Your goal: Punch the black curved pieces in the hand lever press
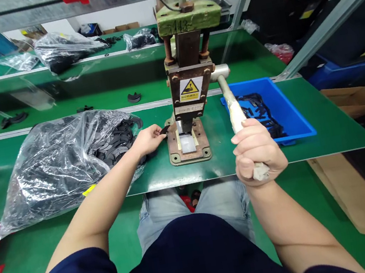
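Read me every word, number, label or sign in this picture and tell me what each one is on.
"143", possibly with another stroke before it: handwritten on the green press head.
Yellow triangle with a hand symbol: on the warning sticker; its small characters are too blurred to read surely.
White strip below: marks too blurred to read.

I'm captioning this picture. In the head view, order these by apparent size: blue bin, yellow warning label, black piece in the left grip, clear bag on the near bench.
1. Clear bag
2. Blue bin
3. Yellow warning label
4. Black piece in the left grip (visible part)
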Motion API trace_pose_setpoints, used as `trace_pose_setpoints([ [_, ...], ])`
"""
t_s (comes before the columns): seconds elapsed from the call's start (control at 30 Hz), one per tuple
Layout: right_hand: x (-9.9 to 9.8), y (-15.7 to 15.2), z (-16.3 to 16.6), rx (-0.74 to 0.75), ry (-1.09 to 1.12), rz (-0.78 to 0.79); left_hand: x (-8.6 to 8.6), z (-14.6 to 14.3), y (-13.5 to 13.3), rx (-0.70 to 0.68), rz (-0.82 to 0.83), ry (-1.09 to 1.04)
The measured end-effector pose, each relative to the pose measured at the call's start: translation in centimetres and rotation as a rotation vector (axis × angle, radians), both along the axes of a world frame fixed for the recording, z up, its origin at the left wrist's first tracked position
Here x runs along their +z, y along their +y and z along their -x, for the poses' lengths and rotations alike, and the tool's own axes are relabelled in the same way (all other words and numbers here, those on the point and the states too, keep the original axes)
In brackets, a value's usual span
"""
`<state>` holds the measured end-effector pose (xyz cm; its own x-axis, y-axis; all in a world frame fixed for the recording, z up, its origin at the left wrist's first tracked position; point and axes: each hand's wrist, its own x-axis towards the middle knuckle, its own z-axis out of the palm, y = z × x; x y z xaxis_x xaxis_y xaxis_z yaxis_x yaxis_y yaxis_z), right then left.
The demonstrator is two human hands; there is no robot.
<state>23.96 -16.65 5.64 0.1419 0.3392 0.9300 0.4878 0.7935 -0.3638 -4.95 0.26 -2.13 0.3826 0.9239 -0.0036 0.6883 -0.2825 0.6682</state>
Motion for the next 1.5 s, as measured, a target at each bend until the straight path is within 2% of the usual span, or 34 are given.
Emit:
trace_pose_setpoints([
  [0.1,-0.1,0.0,0.0,0.002,-0.002,-0.003,-0.3,-0.5,-0.3,0.128,0.171,-0.304],
  [0.2,-0.2,0.0,-0.1,-0.011,-0.008,0.004,0.5,-1.5,-1.1,0.072,0.362,-0.444],
  [0.3,-0.3,0.0,-0.2,-0.022,-0.018,0.013,1.5,-3.3,-1.9,-0.004,0.49,-0.475],
  [0.43,-0.5,0.4,-0.4,0.035,-0.03,-0.051,2.2,-5.6,-2.1,0.029,0.571,-0.473],
  [0.57,-0.6,0.6,-0.4,0.045,-0.021,-0.07,2.4,-6.5,-1.6,0.039,0.665,-0.474],
  [0.8,-0.4,0.4,-0.2,0.064,-0.013,-0.076,2.0,-6.4,-1.1,0.045,0.721,-0.515],
  [1.03,-0.6,0.4,-0.3,0.045,-0.02,-0.071,2.6,-6.9,-1.1,0.061,0.694,-0.408],
  [1.27,-0.6,0.5,-0.4,0.079,-0.025,-0.077,3.0,-8.0,-0.9,0.169,0.682,-0.254],
  [1.5,-0.4,0.4,-0.4,0.084,-0.018,-0.072,2.9,-8.6,-1.6,0.168,0.67,-0.289],
])
